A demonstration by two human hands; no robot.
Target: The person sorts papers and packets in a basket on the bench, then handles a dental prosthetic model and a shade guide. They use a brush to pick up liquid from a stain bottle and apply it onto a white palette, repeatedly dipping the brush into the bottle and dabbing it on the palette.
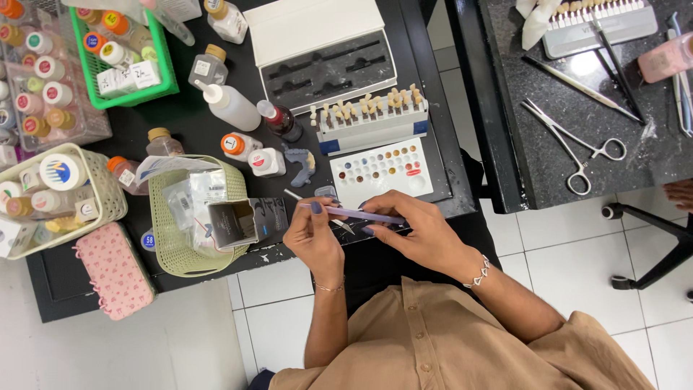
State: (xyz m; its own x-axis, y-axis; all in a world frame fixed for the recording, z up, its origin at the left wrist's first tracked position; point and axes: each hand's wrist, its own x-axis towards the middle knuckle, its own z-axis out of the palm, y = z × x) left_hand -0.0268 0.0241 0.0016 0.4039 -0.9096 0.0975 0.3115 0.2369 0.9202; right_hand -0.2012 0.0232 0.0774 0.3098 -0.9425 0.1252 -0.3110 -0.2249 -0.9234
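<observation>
Leftmost, a pink pouch (114, 271) lies at the near edge of the black table (65, 285), below a cream basket (108, 189) crowded with capped jars. Behind that sit a clear box (86, 126) of jars and one green basket (162, 68) holding more. A second cream basket (177, 253) holds plastic packets and one small open carton (232, 222). Around it stand loose bottles, at least seven, too crowded for a sure count; one white squeeze bottle (234, 108) lies tilted. One grey-blue dental cast (301, 163) rests beside a small white jar (267, 162).

The left hand (314, 235) pinches the near end of a thin lilac brush (354, 213), and the right hand (419, 231) closes its fingers on the other end, so the brush lies level between them, just in front of the white palette (382, 172) with its rows of small colour wells. Behind the palette stand one rack of tooth shade tabs (372, 115) and one open white case (325, 50).

Across a gap, a second dark speckled table (548, 166) carries one pair of steel forceps (574, 148), another shade rack (599, 22) and a few long thin tools. White floor tiles (563, 245) show below, with a black chair base (650, 238) at the right.
</observation>
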